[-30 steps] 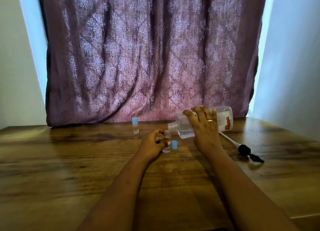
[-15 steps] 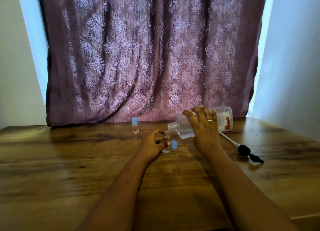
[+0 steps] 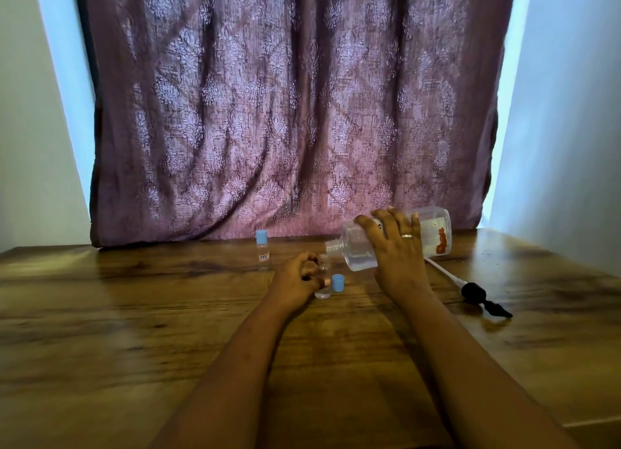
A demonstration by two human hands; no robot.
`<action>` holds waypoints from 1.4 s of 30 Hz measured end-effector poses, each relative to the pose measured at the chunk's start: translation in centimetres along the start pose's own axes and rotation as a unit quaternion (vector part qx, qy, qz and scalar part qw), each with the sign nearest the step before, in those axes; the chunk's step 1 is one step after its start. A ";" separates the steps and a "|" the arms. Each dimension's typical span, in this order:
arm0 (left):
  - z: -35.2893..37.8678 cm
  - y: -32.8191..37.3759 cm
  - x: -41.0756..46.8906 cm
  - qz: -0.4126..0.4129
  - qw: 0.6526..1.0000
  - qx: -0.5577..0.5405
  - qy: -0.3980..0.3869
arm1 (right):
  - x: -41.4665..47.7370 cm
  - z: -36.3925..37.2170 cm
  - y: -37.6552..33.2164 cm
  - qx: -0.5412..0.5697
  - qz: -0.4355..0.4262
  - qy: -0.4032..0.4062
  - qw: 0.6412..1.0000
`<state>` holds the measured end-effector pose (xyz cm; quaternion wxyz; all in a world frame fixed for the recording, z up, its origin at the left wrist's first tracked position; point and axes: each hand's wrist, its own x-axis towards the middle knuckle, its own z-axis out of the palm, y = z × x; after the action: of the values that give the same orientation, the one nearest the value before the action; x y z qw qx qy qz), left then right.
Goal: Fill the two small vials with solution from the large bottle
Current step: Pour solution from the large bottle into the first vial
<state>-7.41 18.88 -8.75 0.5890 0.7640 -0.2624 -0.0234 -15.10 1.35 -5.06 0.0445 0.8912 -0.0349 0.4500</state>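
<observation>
My right hand (image 3: 398, 247) grips the large clear bottle (image 3: 437, 233), tipped almost flat with its open neck pointing left over a small vial. That open vial (image 3: 323, 285) stands on the wooden table (image 3: 134, 314), held by my left hand (image 3: 299, 275), whose fingers hide most of it. Its blue cap (image 3: 338, 283) sits on the table just to the right. A second small vial (image 3: 262, 251) with a blue cap and a label stands upright further back to the left, untouched.
The bottle's black pump head with its white tube (image 3: 477, 295) lies on the table to the right of my right arm. A purple patterned curtain (image 3: 285, 112) hangs behind the table's far edge. The table's near right corner shows a ledge (image 3: 591, 423).
</observation>
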 end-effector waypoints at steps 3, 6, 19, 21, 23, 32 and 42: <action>0.0 0.0 -0.1 -0.003 1.000 0.008 0.003 | 0.0 -0.1 0.0 0.002 0.004 -0.006 1.000; -0.1 0.1 -0.2 -0.005 1.000 0.015 0.000 | 0.0 0.0 0.0 -0.001 0.005 -0.007 1.000; -0.2 0.3 -0.5 -0.018 0.999 -0.030 -0.022 | 0.1 0.2 0.0 -0.002 0.002 -0.003 1.000; -0.2 0.2 -0.5 -0.019 0.999 -0.026 -0.016 | 0.1 0.2 0.1 -0.002 0.001 -0.002 1.000; -0.3 0.2 -0.6 -0.014 1.000 -0.013 -0.012 | 0.0 0.2 0.1 -0.004 0.001 -0.001 1.000; -0.3 0.4 -0.8 -0.021 1.000 -0.008 -0.014 | 0.1 0.1 0.1 0.002 0.003 -0.001 1.000; -0.3 0.3 -0.7 -0.022 1.000 -0.003 -0.014 | 0.1 0.1 0.1 0.007 0.000 0.003 1.000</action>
<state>-7.99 19.45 -8.60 0.5869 0.7674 -0.2537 -0.0477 -14.97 1.20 -5.05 0.0384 0.8904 -0.0316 0.4525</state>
